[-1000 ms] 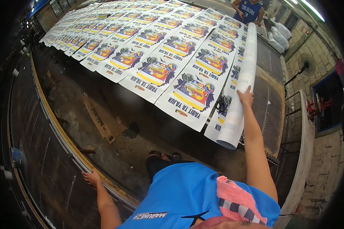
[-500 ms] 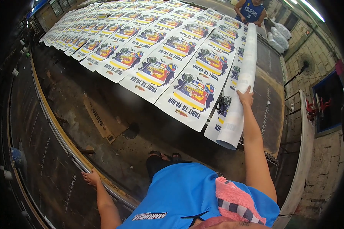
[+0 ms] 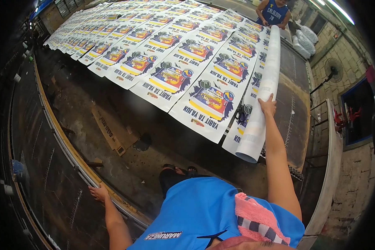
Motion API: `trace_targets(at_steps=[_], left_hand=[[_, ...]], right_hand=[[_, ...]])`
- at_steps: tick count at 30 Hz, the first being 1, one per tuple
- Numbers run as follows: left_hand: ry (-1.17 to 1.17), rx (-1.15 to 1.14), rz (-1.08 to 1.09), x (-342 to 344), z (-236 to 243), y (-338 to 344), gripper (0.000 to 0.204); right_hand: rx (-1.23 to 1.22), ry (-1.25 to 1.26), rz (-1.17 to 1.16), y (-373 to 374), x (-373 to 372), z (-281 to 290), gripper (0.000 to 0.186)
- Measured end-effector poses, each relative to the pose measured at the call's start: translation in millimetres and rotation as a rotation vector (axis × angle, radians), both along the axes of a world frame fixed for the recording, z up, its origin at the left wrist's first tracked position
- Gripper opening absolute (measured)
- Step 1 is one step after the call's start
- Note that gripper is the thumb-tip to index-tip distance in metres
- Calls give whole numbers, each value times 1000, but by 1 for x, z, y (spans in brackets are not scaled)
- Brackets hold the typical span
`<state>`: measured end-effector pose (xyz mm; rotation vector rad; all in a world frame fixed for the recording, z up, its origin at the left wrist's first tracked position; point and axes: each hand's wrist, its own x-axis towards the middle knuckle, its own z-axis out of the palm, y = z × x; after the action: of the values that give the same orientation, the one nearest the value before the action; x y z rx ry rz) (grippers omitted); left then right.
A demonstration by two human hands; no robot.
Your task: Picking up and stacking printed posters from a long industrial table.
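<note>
My right hand lies on a long white roll, thumb and fingers spread against its side. The roll stretches from near me to the far end of a dark table, with its open end facing me. Left of it, printed sheets with colourful designs lie in rows. A black object like scissors sits on the strip beside the roll. My left hand rests at the edge of another dark table, fingers stretched out over its metal rail and holding nothing.
Opposite, a person in a blue jersey leans at the far table end. White bags, a standing fan and a block wall are at right. Flattened cardboard lies on the floor between the tables.
The person at the far end has shifted slightly. My hands, the roll and the sheets keep their places.
</note>
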<state>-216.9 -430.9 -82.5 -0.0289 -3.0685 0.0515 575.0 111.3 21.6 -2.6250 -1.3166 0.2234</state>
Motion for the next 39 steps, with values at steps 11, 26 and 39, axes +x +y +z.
trace_targets(at_steps=[11,26,39], left_hand=[[55,11,-34,-3,-2,-6,81],[-28,43,-18,-9,-4,-11,82],[17,27,-33,-1,-3,-1,79]], right_hand=[[6,-12,3,1,-2,0,105],[14,-13,5,0,-5,1,104],[21,-24,5,-2,-2,0,104]])
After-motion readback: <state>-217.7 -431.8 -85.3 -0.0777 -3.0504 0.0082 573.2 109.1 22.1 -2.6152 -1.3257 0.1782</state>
